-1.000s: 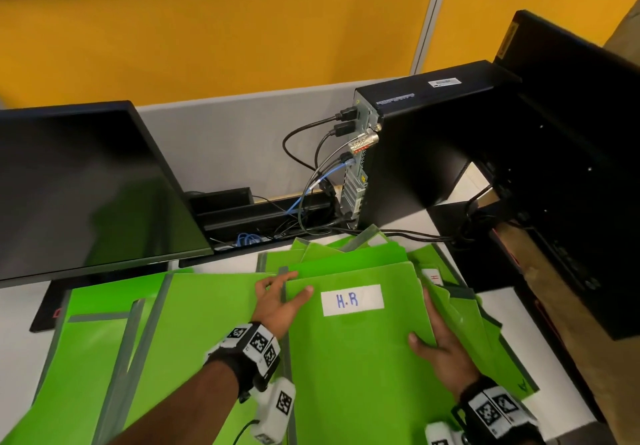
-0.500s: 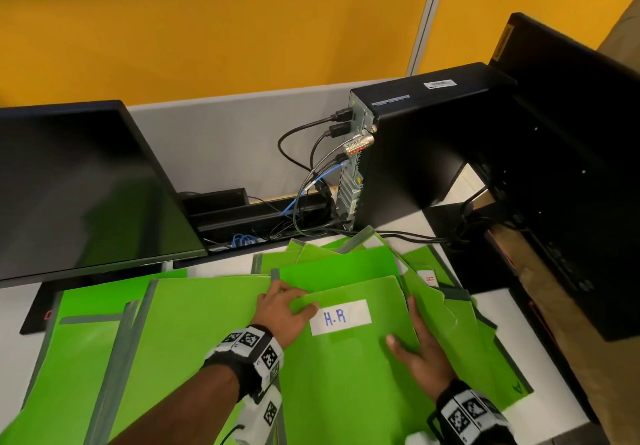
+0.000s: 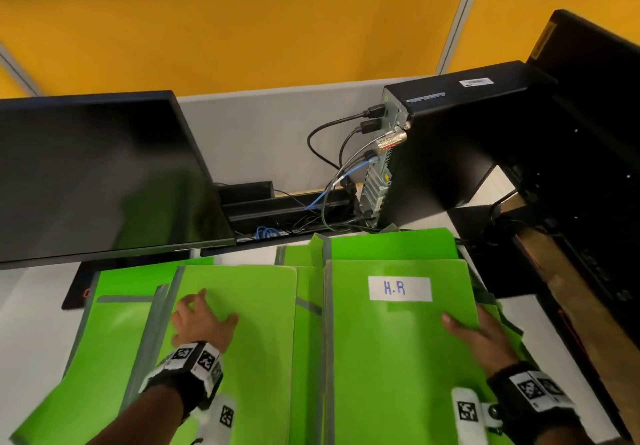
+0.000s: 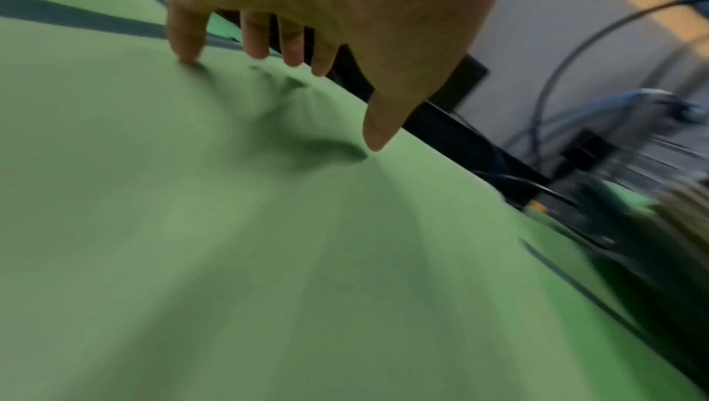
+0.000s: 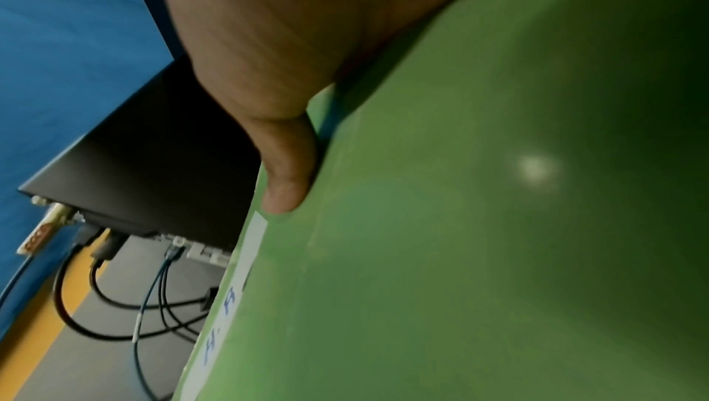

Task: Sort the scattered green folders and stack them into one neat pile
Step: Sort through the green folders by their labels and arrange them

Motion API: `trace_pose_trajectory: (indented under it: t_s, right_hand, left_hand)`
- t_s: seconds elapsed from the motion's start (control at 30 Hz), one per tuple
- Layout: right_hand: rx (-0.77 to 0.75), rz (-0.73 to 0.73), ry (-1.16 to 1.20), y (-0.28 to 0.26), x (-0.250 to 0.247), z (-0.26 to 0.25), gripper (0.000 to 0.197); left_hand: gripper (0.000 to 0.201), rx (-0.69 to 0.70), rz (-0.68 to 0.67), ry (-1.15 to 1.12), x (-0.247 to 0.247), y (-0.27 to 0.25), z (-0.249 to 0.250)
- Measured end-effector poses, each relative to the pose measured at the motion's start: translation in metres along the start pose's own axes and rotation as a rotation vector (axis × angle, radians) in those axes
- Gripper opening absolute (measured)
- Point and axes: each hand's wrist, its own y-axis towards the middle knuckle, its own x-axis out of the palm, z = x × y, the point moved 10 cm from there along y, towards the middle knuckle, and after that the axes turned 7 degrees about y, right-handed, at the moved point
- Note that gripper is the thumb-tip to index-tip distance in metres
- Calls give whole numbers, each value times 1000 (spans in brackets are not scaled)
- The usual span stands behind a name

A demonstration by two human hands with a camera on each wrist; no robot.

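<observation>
Several green folders lie overlapping on the white desk (image 3: 31, 309). The top one on the right carries a white "H.R" label (image 3: 400, 288). My right hand (image 3: 476, 328) grips this H.R folder (image 3: 391, 368) at its right edge, thumb on top, fingers hidden beneath. In the right wrist view the thumb (image 5: 287, 183) presses on the H.R folder (image 5: 460, 225). My left hand (image 3: 204, 314) rests with spread fingers on the neighbouring green folder (image 3: 256, 333). In the left wrist view its fingertips (image 4: 186, 52) touch that folder (image 4: 230, 225). More folders (image 3: 110, 327) lie further left.
A black monitor (image 3: 97, 174) stands at the back left. A black computer tower (image 3: 450, 139) with plugged cables (image 3: 329, 153) stands behind the folders. A second black screen (image 3: 595, 126) crowds the right side. A cable tray (image 3: 287, 209) runs along the desk's back.
My left hand has left the H.R folder's spine and moved left onto the neighbouring folder. The H.R folder now lies straighter and further right, with my right hand still at its right edge.
</observation>
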Motion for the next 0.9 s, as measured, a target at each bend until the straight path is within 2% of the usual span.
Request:
trace_pose_trajectory:
  t_s: [0.07, 0.13, 0.23, 0.33, 0.37, 0.43, 0.47, 0.5, 0.6, 0.67, 0.7, 0.77, 0.8, 0.83, 0.9]
  right_hand:
    - [-27, 26, -20, 2, -14, -12, 101]
    - [-41, 47, -48, 2, -22, -17, 101]
    - [-27, 37, -53, 3, -16, -16, 93]
    - [-43, 34, -47, 3, -1, -17, 96]
    - [-41, 26, -43, 1, 7, -18, 88]
    - [-26, 17, -42, -7, 24, -22, 50]
    - [-10, 29, -56, -8, 27, -18, 38]
    - [4, 50, -72, -8, 28, -13, 36]
    - [25, 61, -97, -11, 33, -5, 44]
    - [35, 55, -75, -11, 35, -1, 66]
    - [37, 66, -72, -12, 35, -1, 68]
    - [50, 78, -52, -13, 36, -1, 57]
    - [52, 77, -42, -14, 37, -1, 58]
    - [48, 90, -52, -15, 36, 0, 67]
    - [16, 123, -91, -11, 30, 9, 100]
  left_hand:
    - [93, -137, 26, 6, -6, 8, -44]
    - [103, -247, -12, 61, -2, 14, -81]
    - [111, -260, -69, 161, 5, 16, -99]
    - [109, -290, -59, 95, 1, 12, -105]
    - [107, -302, -60, 36, 1, 10, -108]
    - [101, -267, -84, -68, 4, 8, -108]
    - [98, -234, -117, -99, 8, 7, -107]
    - [98, -194, -156, -125, 13, 7, -104]
    - [104, -63, -252, -207, 23, 6, -91]
    - [104, 12, -262, -290, 22, 8, -83]
    - [100, 34, -274, -313, 22, 8, -81]
    - [85, 70, -276, -292, 17, 5, -75]
    - [80, 91, -252, -275, 13, 5, -73]
    - [77, 114, -219, -268, 7, 3, -70]
    - [71, 149, -137, -321, -8, 0, -65]
